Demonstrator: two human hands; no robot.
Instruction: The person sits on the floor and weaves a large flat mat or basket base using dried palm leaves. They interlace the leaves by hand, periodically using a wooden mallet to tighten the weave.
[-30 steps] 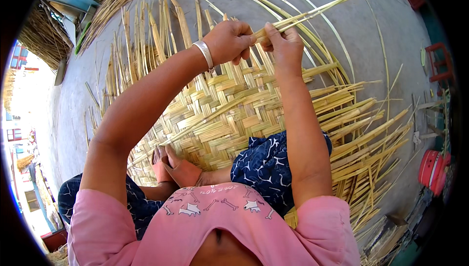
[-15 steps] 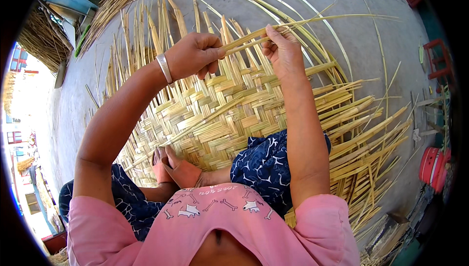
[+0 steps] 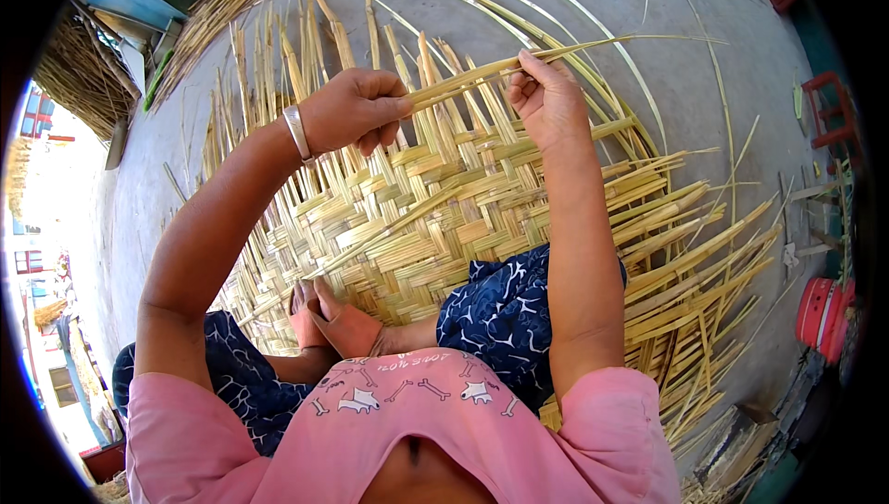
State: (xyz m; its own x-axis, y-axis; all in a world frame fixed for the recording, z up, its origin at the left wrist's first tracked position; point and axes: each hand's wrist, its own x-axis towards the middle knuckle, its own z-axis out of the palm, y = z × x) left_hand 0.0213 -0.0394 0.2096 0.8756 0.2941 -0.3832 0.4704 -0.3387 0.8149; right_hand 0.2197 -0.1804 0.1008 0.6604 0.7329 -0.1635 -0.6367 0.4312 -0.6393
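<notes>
Between my two hands stretches a bundle of flat straw-coloured cane strips, held above the mat. My left hand, with a silver bangle at the wrist, is closed around the bundle's left end. Thumb and fingers of my right hand pinch it farther along, and a thin tail runs out to the right past that hand. Underneath lies a partly woven cane mat, its loose strip ends fanning out at the far and right sides. One loose strip lies slantwise on the weave.
My feet rest on the mat's near part. Long pale strips curve across the grey floor beyond it. A pile of thin stalks is at the far left. A red and white round container stands at right.
Both hands have spread slightly apart, the left to the left and the right to the right, still holding the strips. A thin fibre sticking up near the right hand no longer stands there.
</notes>
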